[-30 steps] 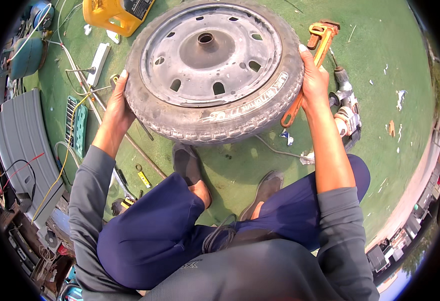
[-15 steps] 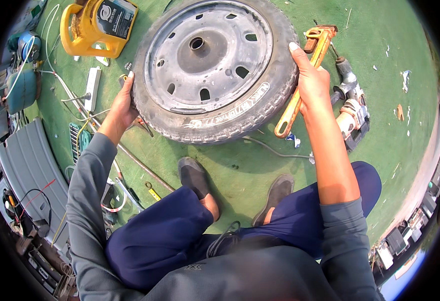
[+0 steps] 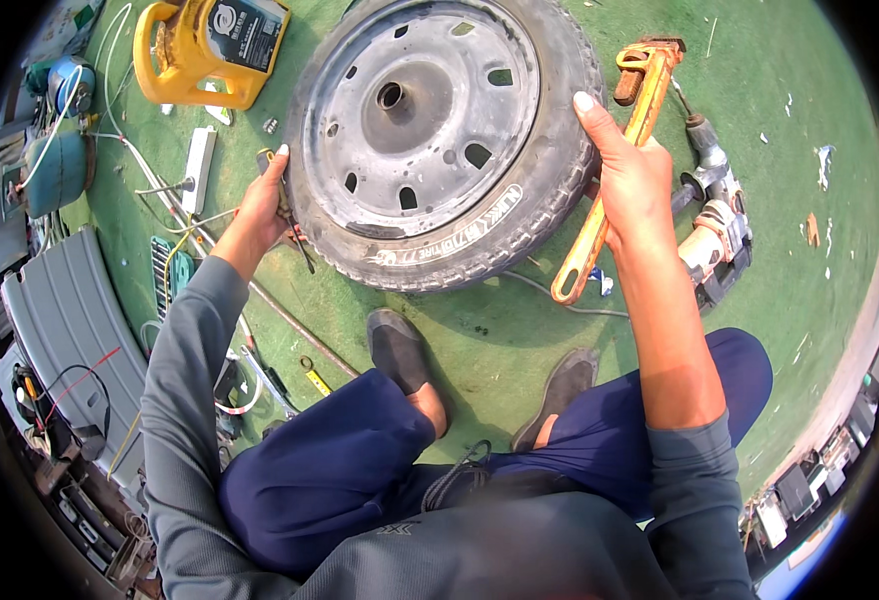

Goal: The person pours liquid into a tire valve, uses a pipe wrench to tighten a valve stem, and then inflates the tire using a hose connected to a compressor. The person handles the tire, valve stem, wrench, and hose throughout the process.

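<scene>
Black rubber and dull grey metal make up the spare-style wheel [image 3: 409, 160], tilted toward you at 12 o'clock in your view. White lettering [image 3: 449, 232] curves along its scuffed tyre sidewall at the wheel's own 5 o'clock; rounded slots ring the smooth dished disc, and a short, dark tube stands at the hub.

Your bare left hand [image 3: 261, 212], at 10 o'clock, holds the tyre's edge, thumb up. Your bare right hand [image 3: 634, 180], toward 1 o'clock, lays its thumb flat on the sidewall. Both are spread about the tyre's thickness; you cannot tell how the hidden fingers close.

Just behind your right hand lies an orange-painted metal pipe wrench [image 3: 649, 108] with rusty brown jaws, and at 2 o'clock a grey-metal and orange power tool [image 3: 714, 235]. A yellow plastic jug [image 3: 244, 90] at 11 o'clock bears a dark label [image 3: 244, 35] with a white emblem and pale print. Green, carpet-like flooring [image 3: 809, 330] stretches beneath.
</scene>
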Demonstrator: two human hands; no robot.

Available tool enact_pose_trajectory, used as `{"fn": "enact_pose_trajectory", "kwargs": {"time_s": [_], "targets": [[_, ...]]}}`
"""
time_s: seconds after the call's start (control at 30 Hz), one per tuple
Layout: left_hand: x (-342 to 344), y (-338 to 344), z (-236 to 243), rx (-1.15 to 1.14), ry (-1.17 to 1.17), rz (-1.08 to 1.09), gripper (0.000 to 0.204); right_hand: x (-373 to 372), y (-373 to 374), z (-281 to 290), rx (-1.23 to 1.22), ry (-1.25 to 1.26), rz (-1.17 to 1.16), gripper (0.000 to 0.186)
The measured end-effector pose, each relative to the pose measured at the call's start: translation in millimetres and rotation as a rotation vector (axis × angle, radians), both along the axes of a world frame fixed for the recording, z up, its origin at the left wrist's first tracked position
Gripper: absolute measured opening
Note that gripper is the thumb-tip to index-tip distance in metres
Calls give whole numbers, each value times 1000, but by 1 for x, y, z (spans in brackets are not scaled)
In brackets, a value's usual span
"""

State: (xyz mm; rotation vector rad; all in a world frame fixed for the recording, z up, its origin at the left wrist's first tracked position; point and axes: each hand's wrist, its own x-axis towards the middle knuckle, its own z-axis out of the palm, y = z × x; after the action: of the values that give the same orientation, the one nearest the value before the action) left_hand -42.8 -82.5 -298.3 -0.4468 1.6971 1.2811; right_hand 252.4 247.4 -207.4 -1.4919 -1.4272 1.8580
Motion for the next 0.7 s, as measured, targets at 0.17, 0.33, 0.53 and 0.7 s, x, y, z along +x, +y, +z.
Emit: {"fn": "enact_pose_trajectory", "kwargs": {"time_s": [0.17, 0.33, 0.53, 0.7], "targets": [[7, 7, 4, -18, 19, -23, 58, 7, -2, -5, 30, 0, -12, 47], [10, 4, 2, -15, 29, -17, 59, 18, 2, -24, -17, -31, 5, 48], [16, 16, 13, -324, 230, -166, 51, 31, 7, -59, -19, -74, -20, 45], [34, 26, 28, -493, 905, -623, 41, 53, 10, -95, -16, -142, -12, 46]]}}
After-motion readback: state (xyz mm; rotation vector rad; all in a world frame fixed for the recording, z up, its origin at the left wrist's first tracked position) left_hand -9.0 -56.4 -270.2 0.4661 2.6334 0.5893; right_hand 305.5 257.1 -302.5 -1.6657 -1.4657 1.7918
